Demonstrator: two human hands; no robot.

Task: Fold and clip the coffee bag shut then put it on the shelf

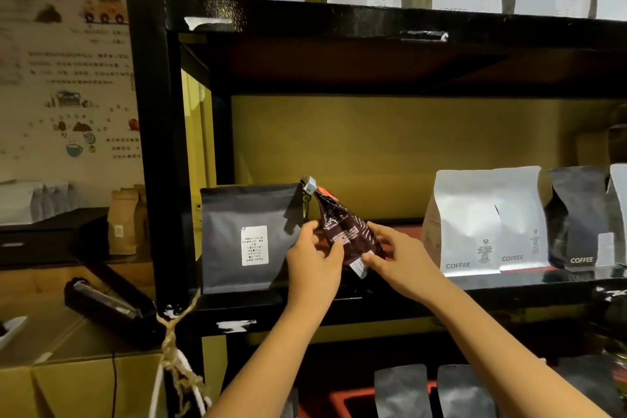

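The left hand was closed on the left edge of the coffee bag, thumb in front, fingers tucked behind. The right hand pinched the bag's lower right corner between thumb and fingertips. Between the 2 hands the dark brown bag stood on or just above the middle shelf; its base was hidden behind the hands, so contact could not be confirmed. Its long axis ran from the lower right corner up and to the left, so the bag leaned left, its folded top held by a pale clip that touched or nearly touched the upper right corner of the dark grey bag. To the right, well apart, stood a white bag. The left hand sat nearer the leaning top, and the free gap lay to the right, so the next move probably called for tipping the top rightward until the bag stood upright.
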